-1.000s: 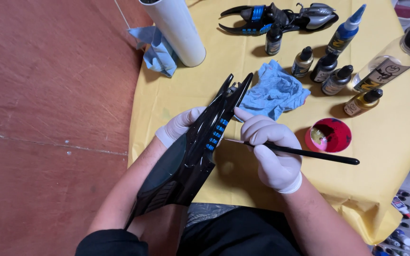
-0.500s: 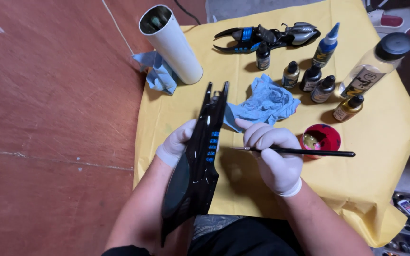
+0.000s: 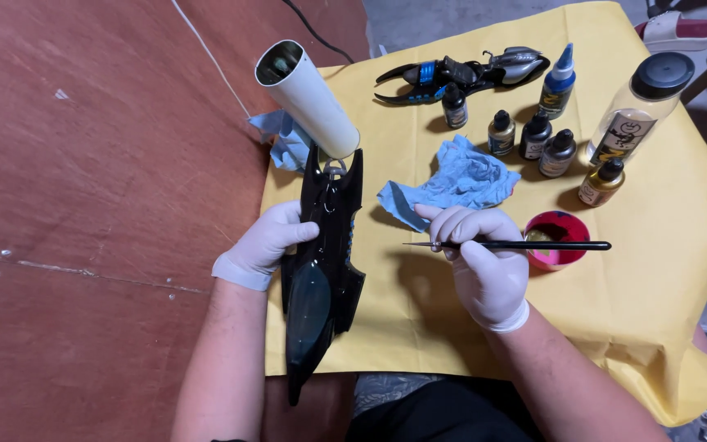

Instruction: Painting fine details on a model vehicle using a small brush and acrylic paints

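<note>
My left hand [image 3: 267, 243], in a white glove, grips a long glossy black model vehicle [image 3: 321, 270] with two pointed fins and blue details, held upright over the yellow sheet [image 3: 656, 286]. My right hand [image 3: 476, 254], also gloved, holds a thin black paintbrush [image 3: 533, 245] level, tip pointing left towards the model, a short gap away. A small red paint cup [image 3: 556, 239] sits just behind the brush shaft.
A crumpled blue cloth [image 3: 460, 178] lies behind my right hand. A white tube [image 3: 308, 98] stands at the sheet's left edge over another blue cloth [image 3: 280, 135]. Several small paint bottles [image 3: 533, 135], a larger clear bottle [image 3: 636, 106] and a second black-blue model part [image 3: 460, 72] sit at the back.
The left hand has turned the model so its glossy top faces up instead of its edge. The right hand with the brush has shifted slightly away from it.
</note>
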